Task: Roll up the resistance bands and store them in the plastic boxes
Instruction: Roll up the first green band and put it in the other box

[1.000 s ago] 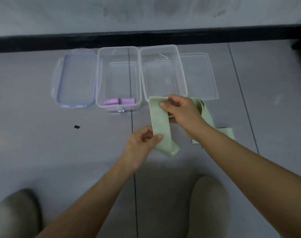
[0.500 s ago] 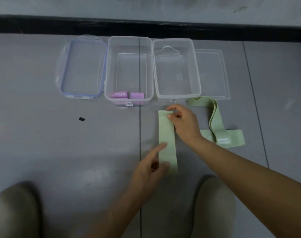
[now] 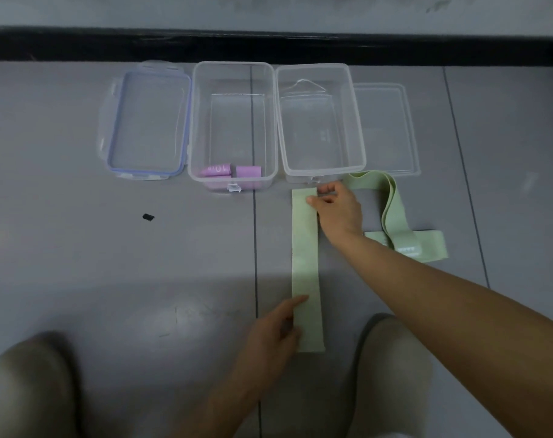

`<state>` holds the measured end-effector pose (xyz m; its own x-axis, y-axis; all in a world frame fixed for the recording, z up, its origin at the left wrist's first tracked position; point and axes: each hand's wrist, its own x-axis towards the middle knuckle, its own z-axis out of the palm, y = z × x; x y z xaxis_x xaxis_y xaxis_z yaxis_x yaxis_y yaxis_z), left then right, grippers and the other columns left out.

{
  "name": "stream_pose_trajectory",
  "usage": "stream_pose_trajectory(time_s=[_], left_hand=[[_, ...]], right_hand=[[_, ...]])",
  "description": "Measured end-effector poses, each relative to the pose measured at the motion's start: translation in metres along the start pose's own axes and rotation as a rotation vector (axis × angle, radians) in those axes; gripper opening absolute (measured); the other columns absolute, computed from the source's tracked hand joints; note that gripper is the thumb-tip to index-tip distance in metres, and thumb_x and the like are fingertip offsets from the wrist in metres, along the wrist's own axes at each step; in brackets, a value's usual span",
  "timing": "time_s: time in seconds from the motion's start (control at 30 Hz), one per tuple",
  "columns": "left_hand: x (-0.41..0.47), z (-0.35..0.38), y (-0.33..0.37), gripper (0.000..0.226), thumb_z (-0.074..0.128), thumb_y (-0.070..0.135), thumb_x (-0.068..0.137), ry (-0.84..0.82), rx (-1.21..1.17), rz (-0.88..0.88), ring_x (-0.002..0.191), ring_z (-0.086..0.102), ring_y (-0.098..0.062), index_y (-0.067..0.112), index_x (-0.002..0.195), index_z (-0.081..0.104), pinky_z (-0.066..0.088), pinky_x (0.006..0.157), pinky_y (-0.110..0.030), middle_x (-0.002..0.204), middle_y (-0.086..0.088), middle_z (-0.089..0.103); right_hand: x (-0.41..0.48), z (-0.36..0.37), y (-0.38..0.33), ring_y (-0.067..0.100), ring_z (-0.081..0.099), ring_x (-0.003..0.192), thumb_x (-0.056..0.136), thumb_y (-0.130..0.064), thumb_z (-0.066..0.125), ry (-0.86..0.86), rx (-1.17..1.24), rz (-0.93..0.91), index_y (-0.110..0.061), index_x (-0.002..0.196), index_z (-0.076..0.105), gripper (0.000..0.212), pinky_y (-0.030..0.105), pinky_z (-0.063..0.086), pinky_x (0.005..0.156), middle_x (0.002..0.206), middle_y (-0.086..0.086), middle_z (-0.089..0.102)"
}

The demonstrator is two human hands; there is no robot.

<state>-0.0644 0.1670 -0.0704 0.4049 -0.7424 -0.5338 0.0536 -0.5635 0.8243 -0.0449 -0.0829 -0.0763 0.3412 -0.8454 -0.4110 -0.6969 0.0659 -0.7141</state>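
The green resistance band, held in the air one second ago, now lies flat on the floor, its far end just in front of the right clear box. The right hand pinches that far end with thumb and curled fingers. The left hand presses the near end with a stretched forefinger. A second green band lies looped near the front right corner of this box.
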Motion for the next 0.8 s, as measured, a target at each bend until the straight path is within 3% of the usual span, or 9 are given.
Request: stream_pose_trajectory(time_s=[0.13,0.23,0.33,0.4,0.47,0.6,0.7,0.8], left_hand=[[-0.002,0.005,-0.015,0.038,0.063,0.017,0.09,0.112,0.264,0.075,0.076,0.056,0.005,0.038,0.122,0.058,0.038,0.068,-0.007,0.09,0.02,0.059],[-0.004,0.005,-0.02,0.034,0.06,0.03,0.091,0.113,0.484,0.105,0.085,0.059,-0.002,0.036,0.124,0.053,0.045,0.074,-0.016,0.106,0.016,0.06],[-0.005,0.006,-0.019,0.031,0.055,0.04,0.091,0.077,0.563,0.132,0.085,0.061,-0.013,0.037,0.121,0.048,0.047,0.072,-0.028,0.093,0.012,0.061],[-0.006,0.007,-0.018,0.025,0.053,0.042,0.092,0.052,0.58,0.18,0.077,0.06,-0.012,0.036,0.115,0.046,0.046,0.066,-0.028,0.083,0.012,0.056],[-0.007,0.008,-0.017,0.021,0.05,0.044,0.093,0.044,0.629,0.232,0.075,0.06,-0.012,0.036,0.112,0.046,0.04,0.06,-0.024,0.083,0.01,0.059],[-0.011,0.011,-0.018,0.017,0.052,0.046,0.093,0.088,0.749,0.253,0.08,0.061,-0.012,0.035,0.106,0.05,0.033,0.06,-0.02,0.095,0.011,0.061],[-0.013,0.011,-0.028,0.015,0.054,0.04,0.091,0.052,0.796,0.282,0.085,0.06,-0.013,0.035,0.104,0.05,0.042,0.063,-0.023,0.104,0.012,0.056],[-0.013,0.011,-0.035,0.021,0.065,0.032,0.084,0.022,0.812,0.339,0.08,0.06,-0.013,0.033,0.101,0.053,0.046,0.062,-0.023,0.098,0.009,0.056]], right_hand=[[-0.009,-0.011,0.013,0.009,0.058,0.079,0.084,-0.033,0.074,-0.009,-0.096,-0.098,-0.024,0.098,0.055,0.025,0.031,0.046,0.077,0.089,-0.009,0.061],[-0.033,-0.025,0.032,0.01,0.058,0.081,0.088,-0.031,0.068,-0.062,-0.252,-0.202,-0.025,0.098,0.054,0.018,0.031,0.047,0.075,0.096,-0.007,0.06],[-0.077,-0.04,0.053,0.008,0.058,0.079,0.091,-0.03,0.062,-0.336,-0.402,-0.331,-0.026,0.092,0.061,0.005,0.032,0.05,0.075,0.087,-0.01,0.063],[-0.112,-0.042,0.071,0.01,0.058,0.087,0.093,-0.036,0.058,-0.552,-0.558,-0.472,-0.028,0.098,0.065,0.012,0.031,0.049,0.078,0.095,-0.008,0.065],[-0.139,-0.04,0.092,0.015,0.056,0.099,0.093,-0.039,0.055,-0.644,-0.666,-0.611,-0.028,0.11,0.063,0.021,0.032,0.047,0.082,0.109,-0.005,0.063],[-0.162,-0.033,0.118,0.021,0.055,0.096,0.084,-0.039,0.061,-0.586,-0.777,-0.776,-0.025,0.115,0.052,0.034,0.034,0.048,0.073,0.108,-0.001,0.053],[-0.17,-0.031,0.122,0.019,0.055,0.092,0.081,-0.036,0.065,-0.547,-0.79,-0.865,-0.026,0.109,0.054,0.031,0.032,0.05,0.069,0.104,-0.003,0.055],[-0.175,-0.028,0.125,0.015,0.057,0.085,0.075,-0.034,0.071,-0.467,-0.82,-0.88,-0.028,0.096,0.06,0.025,0.027,0.049,0.062,0.095,-0.005,0.056]])
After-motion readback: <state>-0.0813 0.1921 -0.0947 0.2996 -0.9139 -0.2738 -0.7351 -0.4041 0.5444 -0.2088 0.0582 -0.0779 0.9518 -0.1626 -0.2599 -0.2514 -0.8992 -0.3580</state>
